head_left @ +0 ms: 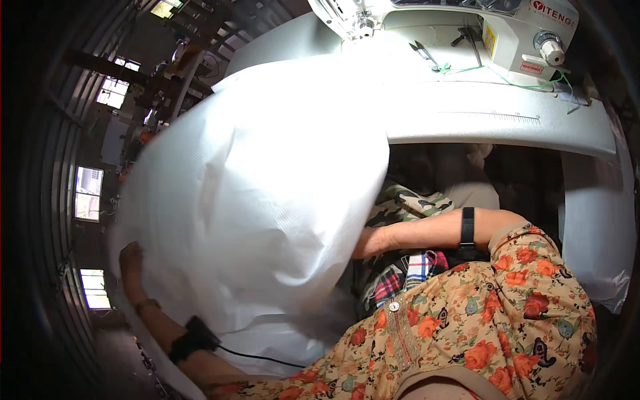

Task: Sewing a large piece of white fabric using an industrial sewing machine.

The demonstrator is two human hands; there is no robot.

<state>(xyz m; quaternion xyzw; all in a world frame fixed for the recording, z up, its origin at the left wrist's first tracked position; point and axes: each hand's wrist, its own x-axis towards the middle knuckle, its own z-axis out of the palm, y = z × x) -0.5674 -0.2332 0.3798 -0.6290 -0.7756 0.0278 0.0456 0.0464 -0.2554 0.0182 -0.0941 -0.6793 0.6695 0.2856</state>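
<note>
A large white woven sheet (pixel 193 173) drapes from the sewing machine's bed down over my lap, bulging with soft folds. At its left edge, my left hand (pixel 131 259) is closed with the fingers curled on the sheet. My right hand (pixel 368 243) reaches to the sheet's right edge, low near my lap. Its fingers go behind the material and are hidden. The far end of the sheet lies near the machine's needle area (pixel 363 28), where the lamp's glare washes out detail.
A white sewing machine (pixel 527 40) stands at the far right on a pale table (pixel 467 120) with a printed ruler. Thread snips (pixel 425 56), a dark small tool (pixel 469 41) and green thread (pixel 520 83) lie on it. A black cable (pixel 260 359) runs from my left arm's strap.
</note>
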